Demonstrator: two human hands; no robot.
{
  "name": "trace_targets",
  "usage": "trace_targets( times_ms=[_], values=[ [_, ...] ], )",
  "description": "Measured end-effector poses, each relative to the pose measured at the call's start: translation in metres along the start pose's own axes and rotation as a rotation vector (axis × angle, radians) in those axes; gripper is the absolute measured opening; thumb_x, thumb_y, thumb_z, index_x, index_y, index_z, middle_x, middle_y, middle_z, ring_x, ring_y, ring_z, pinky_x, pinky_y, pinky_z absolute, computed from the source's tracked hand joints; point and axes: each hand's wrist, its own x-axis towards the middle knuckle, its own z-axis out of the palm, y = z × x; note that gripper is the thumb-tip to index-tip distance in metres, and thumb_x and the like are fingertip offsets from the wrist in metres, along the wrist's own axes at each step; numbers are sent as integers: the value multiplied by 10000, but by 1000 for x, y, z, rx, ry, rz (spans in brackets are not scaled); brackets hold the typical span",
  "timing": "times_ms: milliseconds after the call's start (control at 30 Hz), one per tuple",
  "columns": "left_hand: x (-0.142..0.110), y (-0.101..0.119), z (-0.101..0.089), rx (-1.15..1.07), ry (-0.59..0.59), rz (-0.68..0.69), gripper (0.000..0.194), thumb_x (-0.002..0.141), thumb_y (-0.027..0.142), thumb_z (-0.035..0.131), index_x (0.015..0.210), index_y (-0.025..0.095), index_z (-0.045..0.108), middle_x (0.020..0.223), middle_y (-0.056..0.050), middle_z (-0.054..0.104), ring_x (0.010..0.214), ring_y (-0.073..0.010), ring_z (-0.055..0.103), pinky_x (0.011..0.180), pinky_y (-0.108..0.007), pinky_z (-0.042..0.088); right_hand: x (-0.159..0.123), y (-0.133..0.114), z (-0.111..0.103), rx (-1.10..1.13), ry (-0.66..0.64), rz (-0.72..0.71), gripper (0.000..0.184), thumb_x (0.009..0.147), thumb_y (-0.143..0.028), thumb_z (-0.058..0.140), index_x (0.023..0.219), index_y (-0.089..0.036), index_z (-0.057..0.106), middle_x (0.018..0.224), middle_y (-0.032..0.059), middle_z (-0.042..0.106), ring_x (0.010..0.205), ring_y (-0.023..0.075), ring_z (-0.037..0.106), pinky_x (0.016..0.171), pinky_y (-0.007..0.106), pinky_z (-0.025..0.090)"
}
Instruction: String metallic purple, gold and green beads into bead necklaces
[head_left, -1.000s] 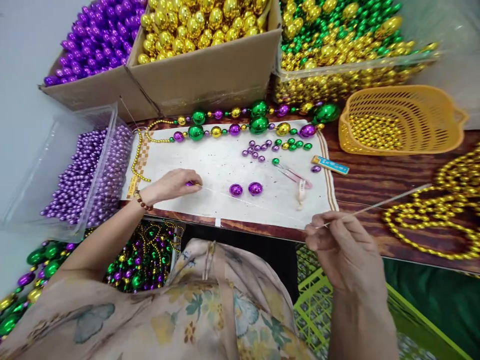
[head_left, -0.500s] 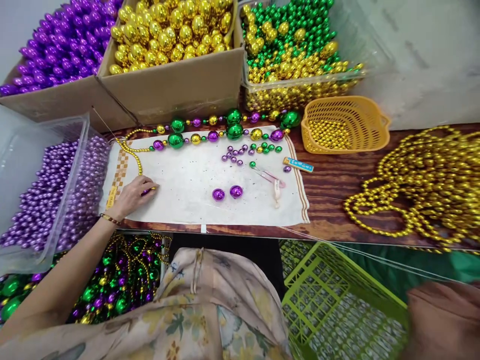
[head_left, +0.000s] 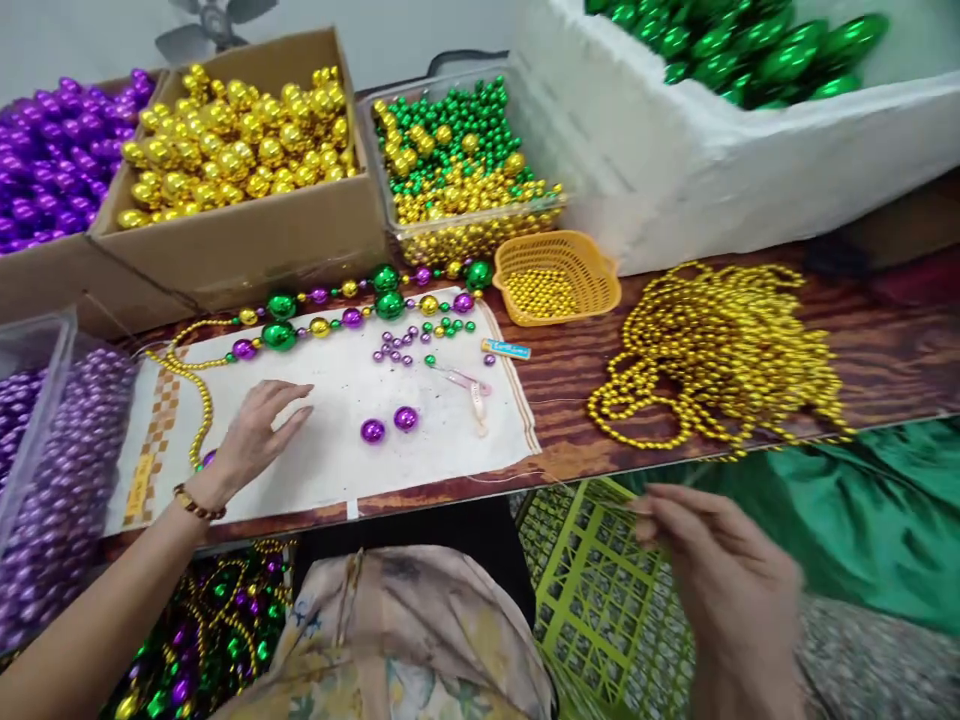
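Note:
My left hand (head_left: 259, 430) is over the white cloth (head_left: 315, 480), fingers apart and holding nothing. By its wrist, a purple bead (head_left: 210, 457) ends a run of small gold beads (head_left: 204, 400). That run joins a strand of green, gold and purple beads (head_left: 280, 336) along the cloth's far edge. Two big purple beads (head_left: 405, 418) lie right of my left hand. My right hand (head_left: 720, 570) is raised beyond the table's front edge, thumb and fingers pinched on a fine thread (head_left: 555, 480), mostly too thin to follow.
Loose small beads (head_left: 397, 345), pink tweezers (head_left: 469, 382) and a blue-labelled piece (head_left: 506, 348) lie on or beside the cloth. Behind stand an orange basket (head_left: 600, 300), a cardboard box (head_left: 255, 240) and a foam box (head_left: 675, 200). Gold bead strands (head_left: 720, 350) heap at right; a green crate (head_left: 592, 590) is below.
My left hand has let go of the purple bead end and spread its fingers, moving right across the cloth. My right hand has risen into clear view. The camera view has turned right.

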Motion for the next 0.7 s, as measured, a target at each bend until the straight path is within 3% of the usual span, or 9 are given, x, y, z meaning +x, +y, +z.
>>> trace_targets(
  times_ms=[133,300,400,533,600,700],
  values=[
    [94,71,34,-199,-68,191,262,1014,346,508,1196,257,673,1075,-88,701,1020,-237,642,928,-416,527,-9,22,18,68,-232,40,209,784,-402,808,830,-200,788,584,26,664,437,154,592,417,253,492],
    [214,146,68,-180,-104,456,260,1017,296,499,1162,193,688,1083,-111,700,1019,-227,627,917,-399,523,-5,46,29,19,-318,16,318,904,-476,687,856,-172,762,590,21,643,412,134,560,419,229,473],
    [289,190,71,-142,-52,513,255,997,273,526,1164,166,686,1096,-117,704,1046,-228,627,957,-402,508,10,51,35,-102,-424,-133,353,977,-466,582,880,-174,756,590,14,632,429,135,568,449,222,469],
    [394,244,60,-172,29,440,271,979,253,515,1133,123,695,1156,-133,722,1045,-217,644,969,-380,490,32,54,47,-333,-633,-431,298,1038,-318,466,916,-201,712,748,34,715,655,160,701,629,211,515],
    [442,266,57,-186,42,430,285,966,232,492,1104,105,706,1121,-132,733,1009,-210,648,945,-367,489,43,62,53,-517,-701,-559,252,1019,-205,448,916,-214,678,810,27,732,710,158,724,640,202,486],
    [499,295,61,-137,15,413,284,930,227,504,1053,101,728,1048,-127,744,981,-221,655,930,-371,499,57,77,60,-822,-708,-701,175,900,-91,535,865,-227,642,765,-7,722,633,156,715,534,209,390]
  ],
)
